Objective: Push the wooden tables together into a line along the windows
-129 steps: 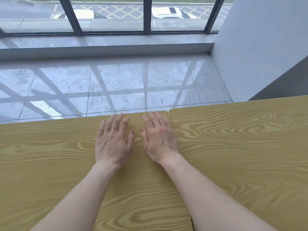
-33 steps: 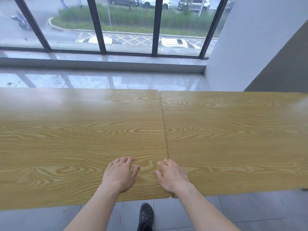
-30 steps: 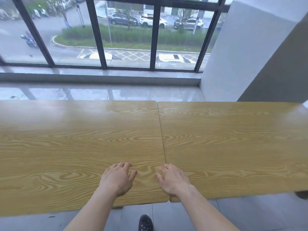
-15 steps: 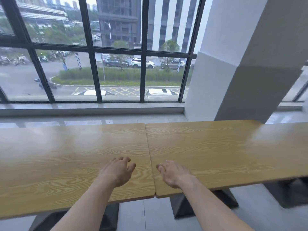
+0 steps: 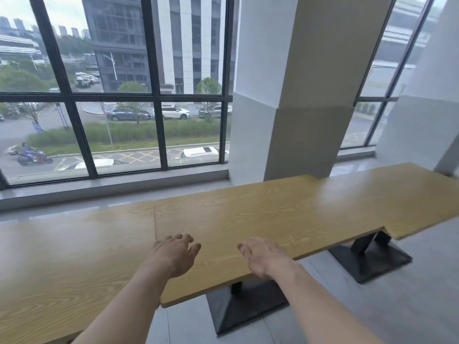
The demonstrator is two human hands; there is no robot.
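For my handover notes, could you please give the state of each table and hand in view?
Left wooden table: butted against the middle one.
Middle wooden table: near edge offset from the right one.
Right wooden table: adjoining, blurred.
Left hand: open, empty.
Right hand: open, empty.

Both bare forearms reach forward from the lower edge of the view, roughly parallel and apart. The left hand (image 5: 176,254) is palm down, fingers loosely curled and slightly spread, thumb out to the right. The right hand (image 5: 260,256) is also palm down, fingers relaxed and empty, wrist slightly bent.
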